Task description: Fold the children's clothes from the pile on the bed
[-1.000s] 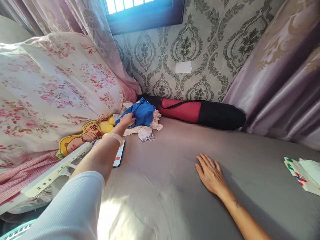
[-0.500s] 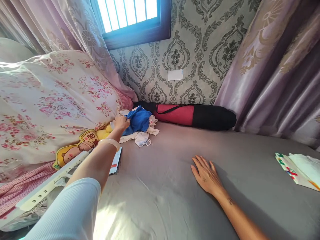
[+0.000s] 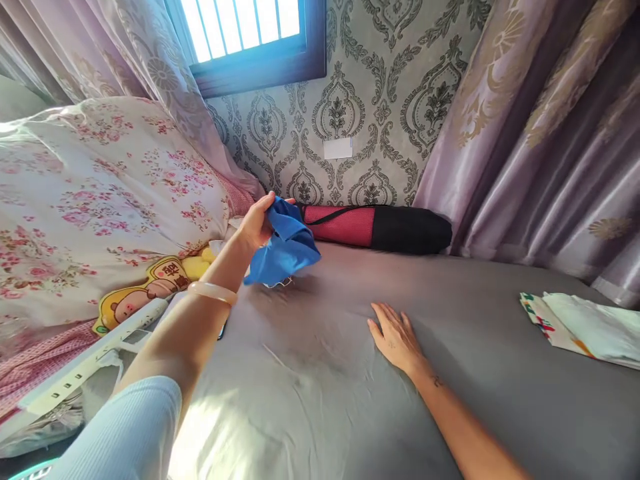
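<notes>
My left hand (image 3: 257,223) grips a crumpled blue cloth garment (image 3: 287,247) by its upper left part and holds it raised off the bed. Its exact kind does not show. Behind and below the garment, most of a pile of light clothes is hidden; a bit of white string peeks out under it. My right hand (image 3: 395,337) lies palm down on the grey bed sheet (image 3: 320,380), fingers stretched out, holding nothing. Under my left forearm, only a corner of a phone (image 3: 222,331) can be seen.
Along the wall lies a red and black long bag (image 3: 380,227). Folded cloths (image 3: 585,327) rest at the right. A yellow cartoon cushion (image 3: 135,300) and a white power strip (image 3: 75,373) lie at the left, beside a floral cover (image 3: 100,200).
My left hand has lifted the blue garment up from the pile and a little to the right. My right hand stays flat on the sheet. The view has shifted slightly to the right.
</notes>
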Demonstrator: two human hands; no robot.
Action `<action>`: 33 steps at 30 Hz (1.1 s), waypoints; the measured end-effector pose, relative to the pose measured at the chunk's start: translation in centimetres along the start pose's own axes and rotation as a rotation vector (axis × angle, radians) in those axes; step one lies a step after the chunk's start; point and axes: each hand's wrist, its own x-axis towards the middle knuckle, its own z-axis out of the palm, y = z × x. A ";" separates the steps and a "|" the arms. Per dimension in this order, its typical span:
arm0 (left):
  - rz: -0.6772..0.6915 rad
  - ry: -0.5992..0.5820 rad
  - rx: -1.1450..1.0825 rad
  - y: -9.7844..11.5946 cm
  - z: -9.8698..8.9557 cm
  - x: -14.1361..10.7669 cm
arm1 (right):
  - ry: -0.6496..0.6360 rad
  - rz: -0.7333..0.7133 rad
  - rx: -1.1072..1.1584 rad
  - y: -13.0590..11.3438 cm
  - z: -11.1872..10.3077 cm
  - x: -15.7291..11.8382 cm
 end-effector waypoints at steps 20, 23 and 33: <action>0.286 -0.537 1.027 -17.4 16.0 -15.6 | -0.063 0.562 1.308 2.0 -4.2 1.2; 0.303 -0.709 1.047 -17.4 16.2 -17.1 | -0.208 0.584 1.327 1.6 -5.3 1.3; 0.334 -1.185 0.992 -15.1 18.5 -22.3 | -0.398 0.580 1.273 1.0 -6.1 0.5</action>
